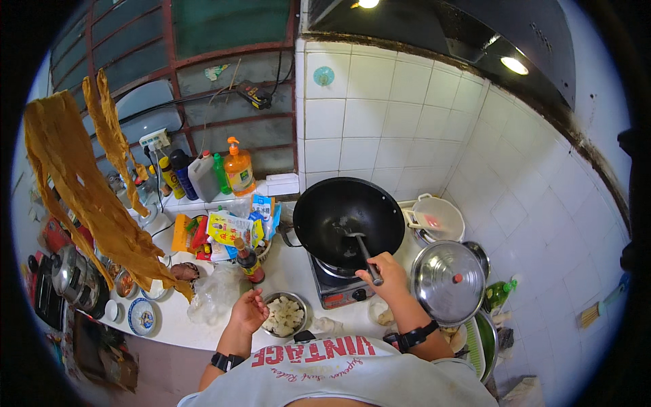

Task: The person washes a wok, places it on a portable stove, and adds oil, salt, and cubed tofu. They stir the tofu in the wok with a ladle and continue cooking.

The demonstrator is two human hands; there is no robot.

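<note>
My right hand [389,274] grips the handle of a metal wok spatula [364,249]. The spatula's blade rests inside a black wok [310,219], whose bottom has a few wet or shiny patches. Beneath the wok is a portable gas stove [330,300] with a black knob. Nothing is held in my left hand [248,311], which hovers with loosely curled fingers at the left rim of a steel bowl [304,325]. White cauliflower florets [283,315] fill that bowl. A dark sauce bottle [249,264] stands just beyond my left hand.
A steel lid [447,285] with a red knob and a white strainer basket [440,213] are at the right. Left of the wok sit seasoning packets [229,226] and a clear plastic bag [216,295]. Brown cloth strips [96,188] hang at the left. An orange pump bottle [239,170] stands behind.
</note>
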